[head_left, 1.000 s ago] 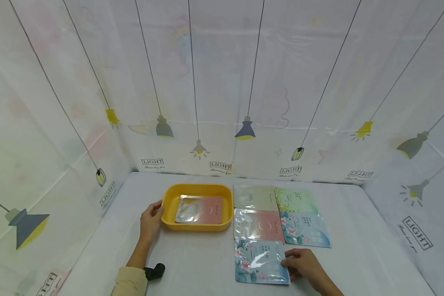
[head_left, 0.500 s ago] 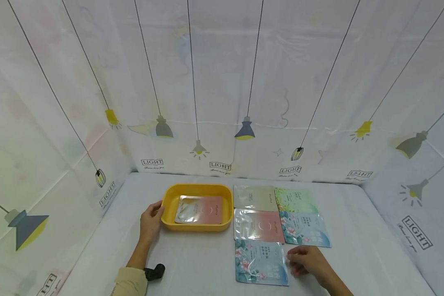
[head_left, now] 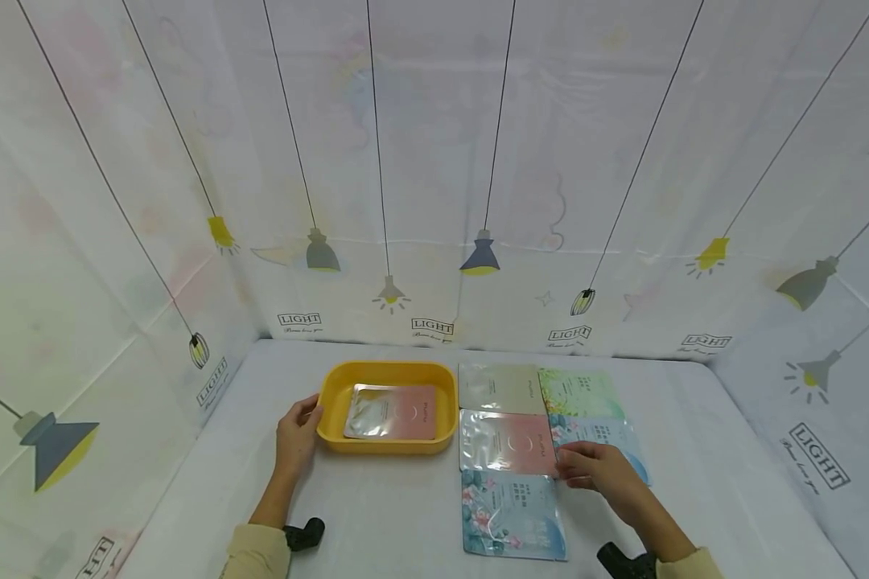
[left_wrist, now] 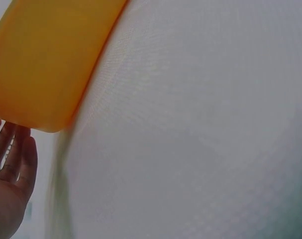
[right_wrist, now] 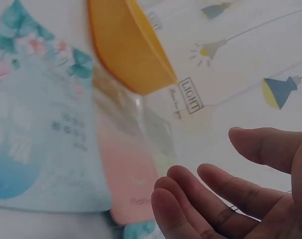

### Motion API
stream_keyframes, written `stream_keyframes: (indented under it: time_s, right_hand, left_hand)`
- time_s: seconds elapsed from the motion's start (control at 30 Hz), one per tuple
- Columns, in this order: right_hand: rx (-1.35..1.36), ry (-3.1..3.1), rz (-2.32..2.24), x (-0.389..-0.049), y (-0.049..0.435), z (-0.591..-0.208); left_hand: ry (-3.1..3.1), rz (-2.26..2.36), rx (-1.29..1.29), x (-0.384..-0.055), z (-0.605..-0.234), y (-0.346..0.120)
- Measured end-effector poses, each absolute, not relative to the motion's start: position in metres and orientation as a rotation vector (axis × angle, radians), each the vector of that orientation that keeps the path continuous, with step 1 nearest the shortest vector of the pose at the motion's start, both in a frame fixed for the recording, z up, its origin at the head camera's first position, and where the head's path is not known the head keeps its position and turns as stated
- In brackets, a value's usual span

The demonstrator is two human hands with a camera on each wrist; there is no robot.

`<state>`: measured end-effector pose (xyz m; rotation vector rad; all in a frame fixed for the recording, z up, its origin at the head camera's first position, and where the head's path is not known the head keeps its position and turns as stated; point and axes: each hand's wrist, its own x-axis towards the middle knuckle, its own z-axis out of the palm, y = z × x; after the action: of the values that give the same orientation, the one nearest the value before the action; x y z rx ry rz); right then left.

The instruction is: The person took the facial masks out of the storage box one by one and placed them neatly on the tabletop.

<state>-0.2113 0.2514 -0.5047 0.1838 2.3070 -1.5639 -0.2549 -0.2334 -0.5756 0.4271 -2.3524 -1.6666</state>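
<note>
My left hand (head_left: pixel 296 435) rests at the left end of a yellow tray (head_left: pixel 387 447); in the left wrist view its fingers (left_wrist: pixel 26 164) reach fairly straight to the tray's end wall. Inside the tray lies a pink and silver sheet mask packet (head_left: pixel 405 410). My right hand (head_left: pixel 603 476) hovers at the right edge of another pink packet (head_left: pixel 507 442), overlapping a blue flowered packet (head_left: pixel 586 430) behind it. In the right wrist view, thumb and fingers stand apart with nothing between them. A second blue flowered packet (head_left: pixel 514 515) lies in front.
A beige packet (head_left: pixel 500 388) and a green one (head_left: pixel 579 392) lie at the back, right of the tray. White cloth covers the table (head_left: pixel 391 515). A printed curtain (head_left: pixel 434 161) stands behind and along both sides.
My right hand has let go of the front blue packet's right edge, drawn back, then moved forward to beside the pink packet. The left hand and tray stay put.
</note>
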Motion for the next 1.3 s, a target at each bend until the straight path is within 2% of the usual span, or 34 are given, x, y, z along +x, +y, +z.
stream_keyframes:
  time_s: [0.47, 0.9, 1.3]
  right_hand:
    - [0.053, 2.33, -1.611, -0.244, 0.23, -0.479]
    - [-0.011, 2.19, -1.695, -0.268, 0.201, -0.476]
    - [-0.015, 2.155, -1.656, -0.294, 0.153, -0.459]
  left_hand:
    - [-2.348, -1.667, 0.439, -0.257, -0.573, -0.232]
    - [-2.349, -1.672, 0.436, -0.255, -0.575, -0.232]
    - [-2.347, -1.65, 0.435, -0.255, -0.577, -0.232]
